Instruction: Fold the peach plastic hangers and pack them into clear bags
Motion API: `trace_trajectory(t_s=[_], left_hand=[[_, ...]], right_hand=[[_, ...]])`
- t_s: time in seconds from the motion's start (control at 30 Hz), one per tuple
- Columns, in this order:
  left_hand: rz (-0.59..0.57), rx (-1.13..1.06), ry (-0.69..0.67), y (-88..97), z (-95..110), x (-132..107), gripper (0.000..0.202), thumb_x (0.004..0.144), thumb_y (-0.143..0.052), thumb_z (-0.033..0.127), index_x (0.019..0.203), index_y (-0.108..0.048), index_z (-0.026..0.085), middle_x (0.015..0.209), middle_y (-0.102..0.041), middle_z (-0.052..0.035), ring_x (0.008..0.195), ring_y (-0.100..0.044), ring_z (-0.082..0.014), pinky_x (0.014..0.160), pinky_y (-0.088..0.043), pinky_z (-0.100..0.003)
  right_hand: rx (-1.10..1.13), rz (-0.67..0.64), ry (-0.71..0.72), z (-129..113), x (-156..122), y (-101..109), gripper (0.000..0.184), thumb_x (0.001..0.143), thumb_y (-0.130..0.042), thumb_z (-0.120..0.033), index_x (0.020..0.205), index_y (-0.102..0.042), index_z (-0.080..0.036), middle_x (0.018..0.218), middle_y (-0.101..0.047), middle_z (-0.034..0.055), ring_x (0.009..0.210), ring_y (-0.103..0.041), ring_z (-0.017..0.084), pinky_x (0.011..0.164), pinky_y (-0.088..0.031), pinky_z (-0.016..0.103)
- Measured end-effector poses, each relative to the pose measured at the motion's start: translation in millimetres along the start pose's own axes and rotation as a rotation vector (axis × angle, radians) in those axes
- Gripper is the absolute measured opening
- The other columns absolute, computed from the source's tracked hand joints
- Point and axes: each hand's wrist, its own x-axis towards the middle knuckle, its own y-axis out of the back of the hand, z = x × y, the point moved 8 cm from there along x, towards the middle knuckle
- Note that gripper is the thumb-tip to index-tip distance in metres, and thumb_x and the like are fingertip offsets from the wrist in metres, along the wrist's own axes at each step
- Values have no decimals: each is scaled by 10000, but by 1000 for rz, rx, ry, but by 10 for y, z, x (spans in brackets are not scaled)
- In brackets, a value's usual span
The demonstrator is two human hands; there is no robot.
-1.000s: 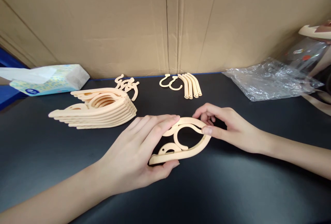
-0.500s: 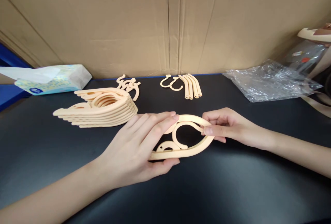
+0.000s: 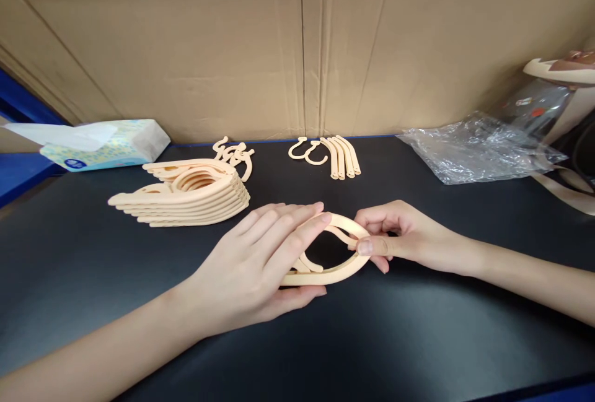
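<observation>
A cream plastic folding hanger [image 3: 335,274], folded into a loop with its hook tucked inside, is held between both hands above the black table. My left hand [image 3: 260,259] wraps over its left part, fingers on top and thumb below, hiding much of that end. Its rounded right end is pinched between thumb and fingers of my right hand [image 3: 395,238]. Left of the hands lies a neat stack of the same folded hangers [image 3: 199,204].
Behind the stack is a small heap of cream hook pieces [image 3: 235,154]. Two loose hooks [image 3: 307,153] and several curved strips [image 3: 343,157] lie near the cardboard wall [image 3: 223,49]. A tissue pack [image 3: 111,145] sits at left, a crumpled clear plastic bag [image 3: 478,148] at right.
My left hand has slid right along the hanger and covers more of it. The hanger's right end and my right hand have shifted slightly left. The camera view has moved a little.
</observation>
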Motion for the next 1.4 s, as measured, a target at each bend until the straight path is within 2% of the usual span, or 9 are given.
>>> trace_trajectory(t_s=[0.3, 0.47, 0.63, 0.7, 0.83, 0.97, 1.07, 1.2, 1.4], left_hand=[[-26, 105, 30, 46, 91, 70, 533, 920, -627, 244, 1376, -472, 16, 1350, -625, -179, 1185, -598, -305, 1005, -465, -398], [-11, 178, 79, 210, -13, 131, 521, 928, -575, 234, 1381, -452, 9, 1322, -630, -180, 1203, -593, -296, 1002, -485, -397], [29, 240, 228, 637, -501, 136, 548, 947, -499, 507, 1347, -530, 133, 1297, -616, -118, 1096, -614, -297, 973, -472, -510], [12, 155, 269, 762, -778, 50, 713, 879, -488, 701, 1386, -532, 202, 1196, -629, -54, 980, -629, -240, 890, -514, -448], [-119, 40, 404, 802, -1381, -293, 769, 763, -585, 804, 1344, -603, 300, 1184, -676, 27, 971, -666, -219, 828, -542, -377], [-152, 33, 480, 798, -1767, -584, 767, 755, -583, 824, 1297, -646, 284, 1239, -685, 24, 999, -674, -246, 866, -546, -451], [-207, 48, 470, 754, -1876, -665, 635, 818, -631, 730, 1299, -637, 316, 1287, -677, 42, 1034, -680, -274, 863, -557, -497], [-224, 47, 383, 727, -1865, -671, 609, 842, -645, 687, 1311, -636, 298, 1210, -727, 37, 984, -707, -244, 809, -590, -384], [-258, 48, 408, 682, -1906, -746, 622, 856, -596, 730, 1339, -613, 338, 1275, -697, 71, 1046, -702, -233, 930, -559, -408]], right_hand=[[5, -3, 78, -66, -38, -17, 329, 974, -589, -464, 892, -661, -154, 672, -675, 1, 631, -576, 109, 625, -452, 241], [26, 146, 156, -88, -40, 152, 402, 1018, -485, -499, 900, -663, -158, 670, -671, 7, 620, -568, 113, 622, -448, 247], [22, 222, 114, -17, -9, 250, 427, 1023, -488, -427, 687, -583, -181, 624, -640, 0, 600, -535, 105, 615, -434, 238], [18, 211, 106, -7, 2, 245, 415, 1027, -474, -378, 671, -563, -184, 634, -640, 0, 609, -531, 105, 620, -431, 237], [4, 192, 107, -9, 2, 231, 358, 1008, -448, -264, 676, -554, -185, 636, -622, -7, 614, -521, 106, 627, -428, 239], [-13, 161, 109, -20, -11, 204, 291, 959, -443, -189, 687, -548, -187, 636, -595, -13, 606, -521, 110, 615, -422, 250], [-26, 137, 100, -26, -10, 187, 275, 942, -463, -202, 677, -535, -187, 644, -570, -16, 596, -522, 109, 606, -417, 256], [-75, 118, 92, -34, -5, 179, 284, 935, -471, -229, 658, -518, -191, 626, -549, -18, 583, -504, 112, 611, -409, 264], [-112, 110, 90, -19, -9, 182, 292, 927, -472, -218, 637, -501, -192, 610, -529, -25, 567, -478, 105, 602, -379, 261]])
